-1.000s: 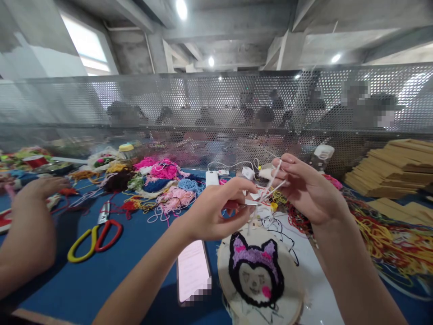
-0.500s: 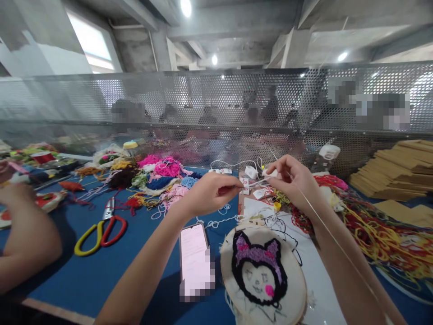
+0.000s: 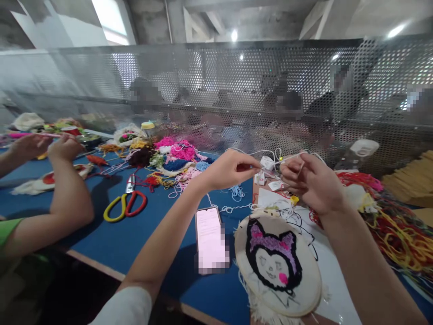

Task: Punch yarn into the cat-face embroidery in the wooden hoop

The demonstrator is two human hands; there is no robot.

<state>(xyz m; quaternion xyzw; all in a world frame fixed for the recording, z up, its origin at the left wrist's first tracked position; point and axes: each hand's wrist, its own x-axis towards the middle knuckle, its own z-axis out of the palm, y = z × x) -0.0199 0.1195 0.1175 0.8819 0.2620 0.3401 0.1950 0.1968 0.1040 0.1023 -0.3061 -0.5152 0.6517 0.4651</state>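
Observation:
White yarn (image 3: 289,158) stretches between my two raised hands above the table. My left hand (image 3: 235,170) pinches one part of it, thumb and forefinger together. My right hand (image 3: 309,180) has its fingers curled, with the yarn between thumb and forefinger. Below them lies a round embroidery hoop (image 3: 309,280) with a black and purple eared figure and a pink cheek spot. It rests partly on a white sheet with a line drawing (image 3: 333,275). A phone with a lit screen (image 3: 209,234) lies left of the hoop.
Scissors with yellow and red handles (image 3: 136,203) lie on the blue table (image 3: 152,246). Pink yarn (image 3: 182,151) is heaped behind, red and yellow yarn (image 3: 402,234) at right. Another person's arm (image 3: 69,194) reaches in at left. A perforated metal screen (image 3: 203,76) stands behind.
The view has shifted, and more of the other person's arms shows. My right hand has turned and moved away from my left, its fingers now curled, with the yarn drawn between the hands.

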